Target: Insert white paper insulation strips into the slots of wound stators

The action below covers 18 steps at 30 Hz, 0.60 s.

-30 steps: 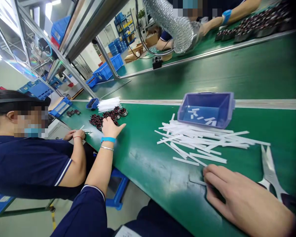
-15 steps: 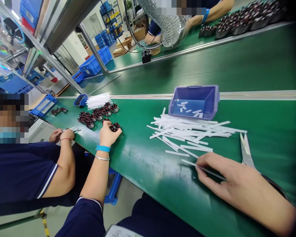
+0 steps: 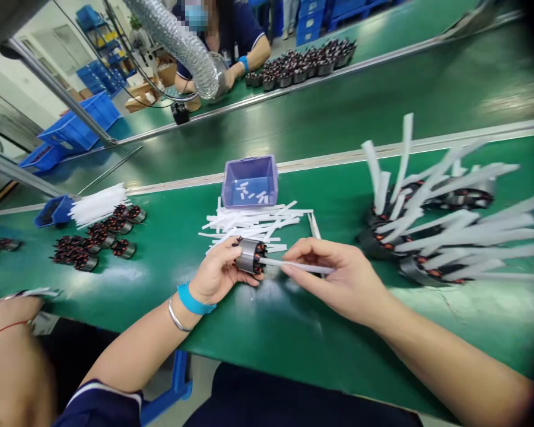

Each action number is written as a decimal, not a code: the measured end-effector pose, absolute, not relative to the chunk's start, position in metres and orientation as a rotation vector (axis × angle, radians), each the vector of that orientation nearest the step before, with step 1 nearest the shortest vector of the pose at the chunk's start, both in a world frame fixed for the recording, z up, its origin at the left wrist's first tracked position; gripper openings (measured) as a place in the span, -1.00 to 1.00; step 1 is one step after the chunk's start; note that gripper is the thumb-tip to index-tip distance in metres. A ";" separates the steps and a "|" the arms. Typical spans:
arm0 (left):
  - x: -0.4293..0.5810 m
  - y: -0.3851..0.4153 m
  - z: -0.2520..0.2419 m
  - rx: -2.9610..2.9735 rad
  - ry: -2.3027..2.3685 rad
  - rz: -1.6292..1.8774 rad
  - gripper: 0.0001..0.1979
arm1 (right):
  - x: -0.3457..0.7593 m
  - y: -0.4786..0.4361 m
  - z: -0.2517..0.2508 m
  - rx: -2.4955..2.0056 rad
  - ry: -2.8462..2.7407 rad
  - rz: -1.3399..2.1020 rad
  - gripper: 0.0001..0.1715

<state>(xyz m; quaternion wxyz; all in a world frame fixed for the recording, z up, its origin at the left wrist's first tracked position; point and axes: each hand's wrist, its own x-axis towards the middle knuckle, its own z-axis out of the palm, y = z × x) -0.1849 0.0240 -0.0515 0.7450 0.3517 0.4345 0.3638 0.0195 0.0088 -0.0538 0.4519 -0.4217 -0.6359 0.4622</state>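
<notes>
My left hand (image 3: 216, 274) grips a small round motor stator (image 3: 249, 255) with dark windings, held just above the green belt (image 3: 293, 320). My right hand (image 3: 338, 276) pinches a thin white strip (image 3: 293, 266) whose end meets the stator. A loose pile of white strips (image 3: 253, 220) lies just beyond both hands, in front of a purple bin (image 3: 249, 181) with a few short white pieces in it.
Stators stuffed with upright white strips (image 3: 431, 219) stand at the right. More bare stators (image 3: 95, 237) and a white strip bundle (image 3: 95, 204) lie at the left beside a small blue tray (image 3: 51, 212). A co-worker's hand (image 3: 9, 320) is at the lower left; another person works across the far belt.
My left hand took a stator from the left group and brought it in front of me. My right hand lifted a white strip off the belt to the stator. The view swung right.
</notes>
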 end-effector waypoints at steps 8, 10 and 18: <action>-0.175 0.011 -0.061 0.842 0.894 0.726 -0.43 | 0.019 0.013 -0.059 -1.269 -1.484 1.327 -0.80; -0.177 0.009 -0.063 0.793 0.860 0.667 -0.41 | 0.019 0.015 -0.062 -1.285 -1.414 1.397 -0.77; -0.174 0.005 -0.074 0.955 0.949 0.701 -0.60 | 0.019 0.016 -0.071 -1.346 -1.302 1.647 -0.64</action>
